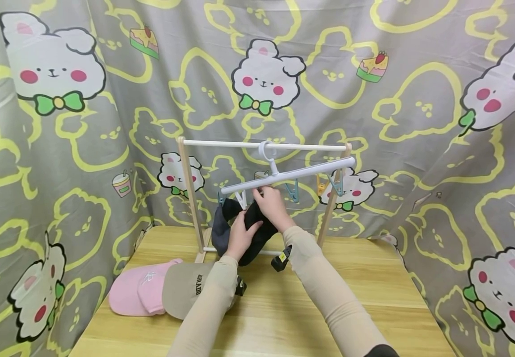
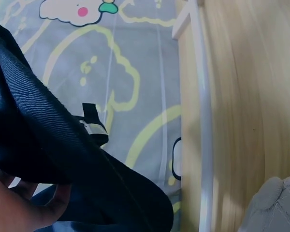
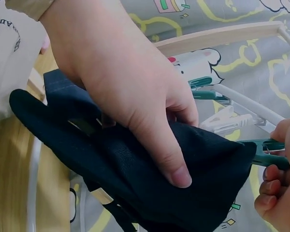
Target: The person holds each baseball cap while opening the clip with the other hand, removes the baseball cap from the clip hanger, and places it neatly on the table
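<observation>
A dark navy cap (image 1: 221,233) hangs below the white hanger (image 1: 302,171). My left hand (image 1: 239,237) grips it; in the right wrist view the thumb (image 3: 180,176) presses on the dark cloth. Up near the hanger bar is my right hand (image 1: 273,204), pinching a green clip (image 3: 268,159) at the cap's edge. The clip's tip overlaps the cap's corner in that view. The left wrist view shows the cap's curved edge (image 2: 48,106) and its strap with a buckle (image 2: 95,128). Beside the left hand, a white clip (image 1: 240,199) hangs from the bar.
The hanger hooks over the top rod (image 1: 222,144) of a wooden rack and tilts, right end higher. More clips, including an orange clip (image 1: 322,185), hang on its right half. A pink cap (image 1: 128,292) and a beige cap (image 1: 179,292) lie on the table (image 1: 329,317) at left.
</observation>
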Available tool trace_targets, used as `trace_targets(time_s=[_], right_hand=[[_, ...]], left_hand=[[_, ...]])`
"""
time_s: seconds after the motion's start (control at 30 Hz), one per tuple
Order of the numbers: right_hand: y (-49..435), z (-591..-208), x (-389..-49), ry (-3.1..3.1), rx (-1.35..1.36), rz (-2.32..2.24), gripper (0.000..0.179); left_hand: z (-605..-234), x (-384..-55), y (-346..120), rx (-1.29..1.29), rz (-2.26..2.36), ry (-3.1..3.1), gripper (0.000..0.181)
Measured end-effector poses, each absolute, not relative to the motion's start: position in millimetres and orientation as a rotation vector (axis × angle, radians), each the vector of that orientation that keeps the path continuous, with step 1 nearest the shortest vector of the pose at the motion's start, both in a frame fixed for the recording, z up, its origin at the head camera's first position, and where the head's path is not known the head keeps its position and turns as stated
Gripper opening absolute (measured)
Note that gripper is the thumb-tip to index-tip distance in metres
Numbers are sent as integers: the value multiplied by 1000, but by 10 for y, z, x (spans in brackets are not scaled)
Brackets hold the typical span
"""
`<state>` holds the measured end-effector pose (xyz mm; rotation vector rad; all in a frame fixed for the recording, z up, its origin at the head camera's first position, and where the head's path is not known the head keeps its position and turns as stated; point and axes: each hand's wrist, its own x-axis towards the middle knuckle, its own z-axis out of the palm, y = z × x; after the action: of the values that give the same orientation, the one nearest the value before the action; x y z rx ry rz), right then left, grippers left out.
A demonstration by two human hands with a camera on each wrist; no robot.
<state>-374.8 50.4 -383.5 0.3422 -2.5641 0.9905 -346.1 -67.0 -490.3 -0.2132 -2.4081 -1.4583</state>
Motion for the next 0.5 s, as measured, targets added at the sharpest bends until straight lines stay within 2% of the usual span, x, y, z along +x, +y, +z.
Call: trace_targets(time_s=[0.5], right_hand=[[507,-3836,-3762,-2564,336,1005,33]], left_hand=[[-4912,-3456,-647,-204,-1424,-2347,45]])
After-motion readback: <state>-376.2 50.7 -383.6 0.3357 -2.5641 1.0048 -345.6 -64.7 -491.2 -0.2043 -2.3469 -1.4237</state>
